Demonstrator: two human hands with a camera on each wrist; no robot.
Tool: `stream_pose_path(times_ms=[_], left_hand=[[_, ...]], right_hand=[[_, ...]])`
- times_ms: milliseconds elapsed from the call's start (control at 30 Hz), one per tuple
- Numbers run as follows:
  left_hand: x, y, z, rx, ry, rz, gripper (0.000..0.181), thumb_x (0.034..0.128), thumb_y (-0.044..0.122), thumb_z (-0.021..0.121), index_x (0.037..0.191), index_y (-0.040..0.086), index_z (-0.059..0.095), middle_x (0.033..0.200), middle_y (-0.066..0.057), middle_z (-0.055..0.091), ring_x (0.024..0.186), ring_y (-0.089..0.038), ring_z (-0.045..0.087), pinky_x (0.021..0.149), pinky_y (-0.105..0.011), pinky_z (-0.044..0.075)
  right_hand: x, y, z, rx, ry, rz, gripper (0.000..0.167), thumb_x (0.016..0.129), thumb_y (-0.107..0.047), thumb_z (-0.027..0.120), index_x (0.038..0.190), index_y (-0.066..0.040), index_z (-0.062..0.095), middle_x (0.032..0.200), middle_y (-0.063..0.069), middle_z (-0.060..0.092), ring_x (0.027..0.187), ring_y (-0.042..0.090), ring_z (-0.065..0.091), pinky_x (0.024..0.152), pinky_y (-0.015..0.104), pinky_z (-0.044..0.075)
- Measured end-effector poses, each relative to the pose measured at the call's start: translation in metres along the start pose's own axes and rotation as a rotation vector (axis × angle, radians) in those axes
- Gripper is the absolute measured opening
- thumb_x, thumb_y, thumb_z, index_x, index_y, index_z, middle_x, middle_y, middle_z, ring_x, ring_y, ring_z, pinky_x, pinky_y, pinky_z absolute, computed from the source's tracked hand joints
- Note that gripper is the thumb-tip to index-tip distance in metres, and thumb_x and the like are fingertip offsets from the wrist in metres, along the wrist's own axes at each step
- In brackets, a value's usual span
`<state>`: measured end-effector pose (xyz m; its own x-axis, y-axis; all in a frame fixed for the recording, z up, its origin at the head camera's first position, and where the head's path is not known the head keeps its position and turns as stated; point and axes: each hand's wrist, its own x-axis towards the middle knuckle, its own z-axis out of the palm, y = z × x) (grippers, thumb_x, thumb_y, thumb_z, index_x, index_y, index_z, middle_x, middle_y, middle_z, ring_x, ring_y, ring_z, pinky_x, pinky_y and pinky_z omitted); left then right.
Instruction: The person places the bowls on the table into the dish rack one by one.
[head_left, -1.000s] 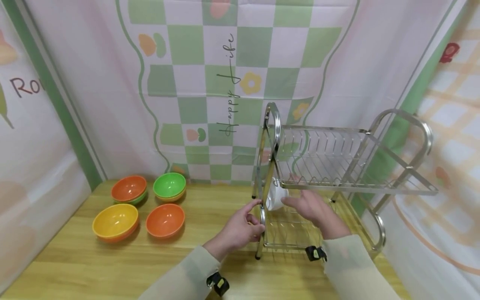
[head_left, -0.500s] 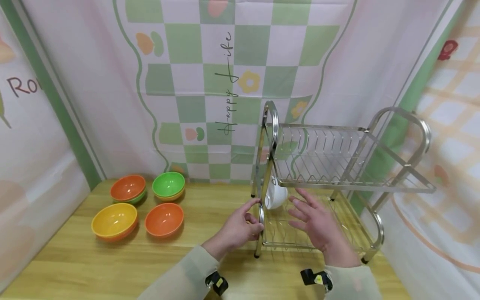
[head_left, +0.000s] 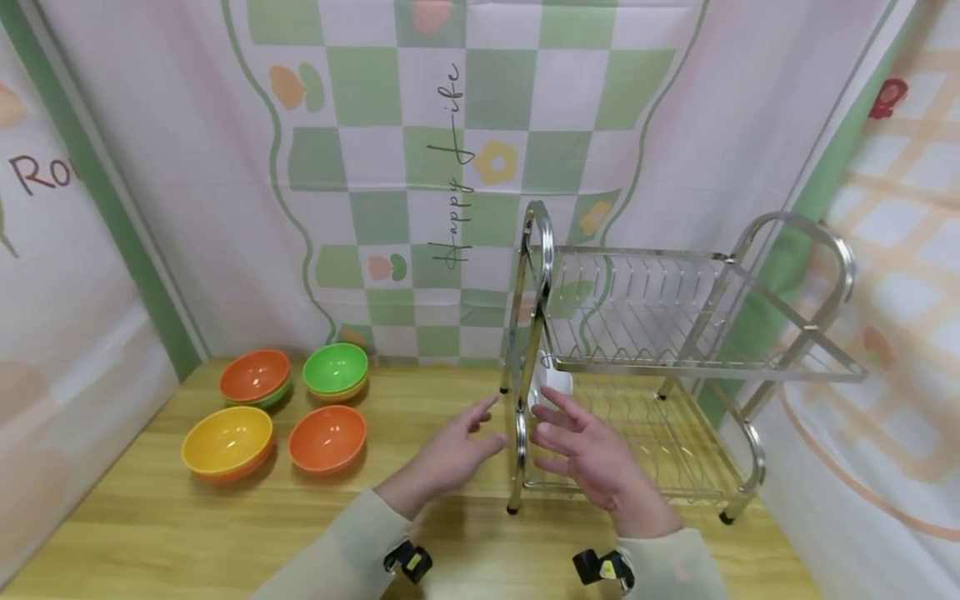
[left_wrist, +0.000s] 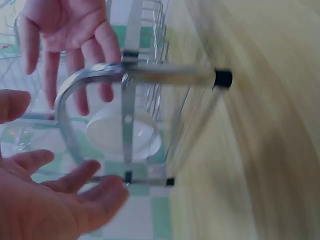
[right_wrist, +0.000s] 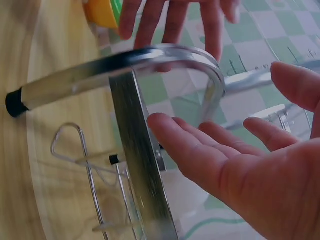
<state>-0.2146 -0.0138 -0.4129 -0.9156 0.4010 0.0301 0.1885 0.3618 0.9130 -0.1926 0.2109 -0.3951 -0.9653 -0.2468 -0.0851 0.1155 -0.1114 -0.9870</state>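
the step in hand looks like finishing the placing of the white bowl, which leans tilted at the left end of the lower tier of the metal rack. the left hand is loose, fingers spread and holding nothing, just left of the rack's near upright; the right hand is likewise relaxed and grasping nothing, in front of the bowl, though the overlap hides whether a fingertip brushes it. the next move probably calls for drawing the right hand clear of the frame, then reaching left to the coloured bowls, perhaps the nearer orange bowl. half a second ago the left fingers touched the upright; now they are off it, and the right hand has shifted leftward, while the white bowl looks unmoved.
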Motion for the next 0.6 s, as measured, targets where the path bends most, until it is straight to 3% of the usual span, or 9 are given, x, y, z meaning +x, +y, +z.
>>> stream_pose_path(times_ms=[167,300,433,600], left_hand=[[-0.018,0.002,-0.025,0.216,0.034,0.038,0.073,0.0961,0.052,0.058,0.158,0.024,0.030,0.157,-0.010,0.033,0.141,-0.034,0.032,0.113,-0.058,0.027],[-0.033,0.002,-0.048,0.355,0.052,0.055,0.074,0.0973,0.048,0.059,0.157,0.015,0.031,0.156,-0.016,0.034,0.141,-0.037,0.031,0.114,-0.057,0.026],[-0.044,-0.003,-0.078,0.437,0.057,0.008,0.074,0.0977,0.043,0.060,0.157,0.011,0.030,0.156,-0.021,0.032,0.141,-0.041,0.030,0.113,-0.061,0.027],[-0.051,-0.010,-0.127,0.484,0.066,-0.113,0.080,0.0948,0.036,0.065,0.159,0.010,0.025,0.157,-0.021,0.030,0.140,-0.043,0.029,0.112,-0.062,0.027]], right_hand=[[0.004,0.003,0.011,-0.057,-0.007,-0.016,0.075,0.096,-0.005,0.064,0.159,-0.019,0.026,0.159,0.021,0.025,0.129,0.048,0.043,0.096,0.054,0.050],[0.006,0.003,0.018,-0.090,0.033,-0.023,0.076,0.094,-0.002,0.065,0.158,-0.018,0.028,0.158,0.022,0.026,0.120,0.044,0.054,0.091,0.050,0.054],[0.009,0.004,0.022,-0.114,0.065,-0.028,0.076,0.092,0.005,0.064,0.157,-0.013,0.030,0.157,0.023,0.028,0.102,0.038,0.066,0.087,0.049,0.056],[0.013,0.006,0.026,-0.141,0.098,-0.042,0.075,0.088,0.010,0.066,0.154,-0.008,0.036,0.155,0.023,0.032,0.091,0.037,0.069,0.086,0.052,0.056]])
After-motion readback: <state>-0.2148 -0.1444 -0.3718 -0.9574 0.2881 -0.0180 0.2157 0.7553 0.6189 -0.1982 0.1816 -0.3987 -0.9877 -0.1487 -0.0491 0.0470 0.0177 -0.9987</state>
